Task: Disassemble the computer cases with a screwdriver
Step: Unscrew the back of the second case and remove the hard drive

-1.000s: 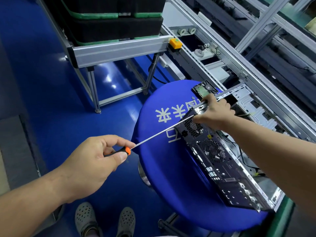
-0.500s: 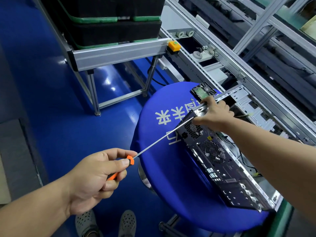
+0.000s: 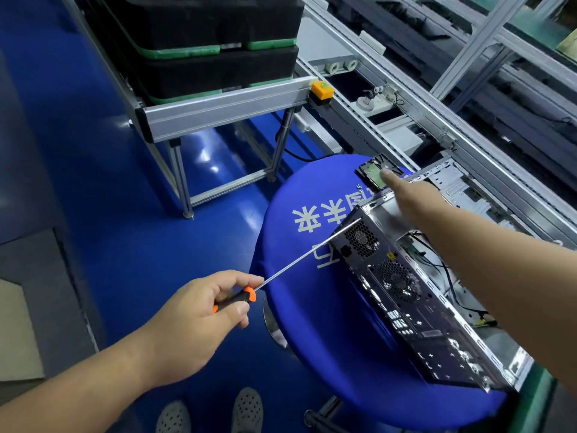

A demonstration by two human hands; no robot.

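left hand (image 3: 199, 314) grips screwdriver (image 3: 290, 267) against computer case (image 3: 415, 304); right hand (image 3: 409, 195) outstretched

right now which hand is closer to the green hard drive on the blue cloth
Right. The right hand reaches out past the computer case, fingertips over the hard drive. The left hand is far back, gripping the screwdriver handle.

Blk foam trays (image 3: 218, 67) on alu rack (image 3: 224, 115), conveyor (image 3: 437, 120) behind.

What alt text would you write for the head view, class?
A left hand grips an orange-and-black long-shafted screwdriver, its tip at an open grey metal computer case on a blue-covered round table. The right hand reaches past the case, blurred.
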